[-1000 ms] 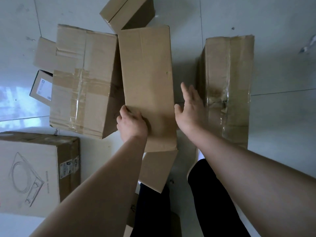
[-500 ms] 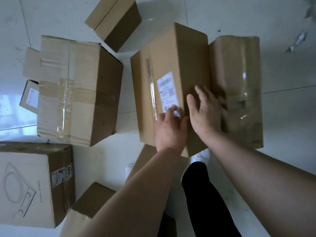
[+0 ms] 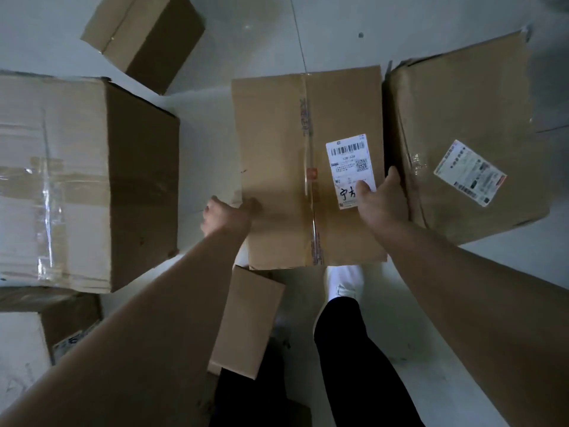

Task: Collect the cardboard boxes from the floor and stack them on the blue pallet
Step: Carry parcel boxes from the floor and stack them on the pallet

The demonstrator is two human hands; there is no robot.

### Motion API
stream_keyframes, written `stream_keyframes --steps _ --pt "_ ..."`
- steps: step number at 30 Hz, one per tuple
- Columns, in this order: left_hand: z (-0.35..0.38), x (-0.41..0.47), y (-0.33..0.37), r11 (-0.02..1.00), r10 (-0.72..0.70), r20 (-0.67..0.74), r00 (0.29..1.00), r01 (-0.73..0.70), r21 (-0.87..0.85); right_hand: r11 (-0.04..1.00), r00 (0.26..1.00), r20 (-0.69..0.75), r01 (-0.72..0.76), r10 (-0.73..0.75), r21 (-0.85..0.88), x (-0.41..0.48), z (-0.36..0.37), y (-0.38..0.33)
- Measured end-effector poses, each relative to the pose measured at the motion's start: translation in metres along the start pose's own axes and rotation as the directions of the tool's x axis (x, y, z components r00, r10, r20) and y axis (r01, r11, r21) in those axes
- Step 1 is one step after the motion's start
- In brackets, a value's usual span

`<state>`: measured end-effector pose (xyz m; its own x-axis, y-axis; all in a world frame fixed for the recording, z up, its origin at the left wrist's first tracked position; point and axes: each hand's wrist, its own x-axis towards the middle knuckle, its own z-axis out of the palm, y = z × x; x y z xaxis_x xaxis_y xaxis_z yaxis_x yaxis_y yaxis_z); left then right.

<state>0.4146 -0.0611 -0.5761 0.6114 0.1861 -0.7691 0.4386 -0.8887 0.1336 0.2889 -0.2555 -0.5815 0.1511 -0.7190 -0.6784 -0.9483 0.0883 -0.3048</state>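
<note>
A long cardboard box [image 3: 277, 167] with a white shipping label lies flat in front of me, its taped seam facing up. My left hand [image 3: 226, 215] grips its left edge, thumb on top and fingers under the side. My right hand [image 3: 383, 200] grips its right edge, thumb on the label and fingers down in the gap beside a bigger labelled box [image 3: 468, 131]. No blue pallet is in view.
A large taped box [image 3: 77, 180] stands to the left, a small box [image 3: 141, 35] at the top left, another box [image 3: 21, 337] at the lower left. A small box [image 3: 246, 322] lies by my legs. The floor [image 3: 338, 29] is pale tile.
The long box has been turned over so that its labelled, taped face is up. My hands moved from its near end out to its left and right edges.
</note>
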Motion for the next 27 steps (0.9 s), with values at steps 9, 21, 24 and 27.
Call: stream_keyframes --steps 9,21,24,27 --pt "0.043 0.023 0.000 0.963 0.027 0.148 0.989 0.014 -0.269 0.990 0.982 0.138 -0.137 0.130 0.043 0.042 0.017 0.031" --pt "-0.011 -0.017 -0.018 0.922 -0.012 0.223 0.975 0.097 -0.375 0.975 0.983 0.169 -0.108 0.075 0.195 -0.020 -0.009 0.020" --pt "-0.050 -0.049 -0.016 0.928 -0.012 0.194 0.981 0.083 -0.363 0.974 0.983 0.175 -0.085 0.049 0.208 -0.054 -0.028 0.002" --pt "-0.091 -0.087 -0.010 0.938 -0.001 0.158 0.987 0.056 -0.341 0.977 0.981 0.188 -0.079 0.041 0.199 -0.093 -0.056 -0.018"
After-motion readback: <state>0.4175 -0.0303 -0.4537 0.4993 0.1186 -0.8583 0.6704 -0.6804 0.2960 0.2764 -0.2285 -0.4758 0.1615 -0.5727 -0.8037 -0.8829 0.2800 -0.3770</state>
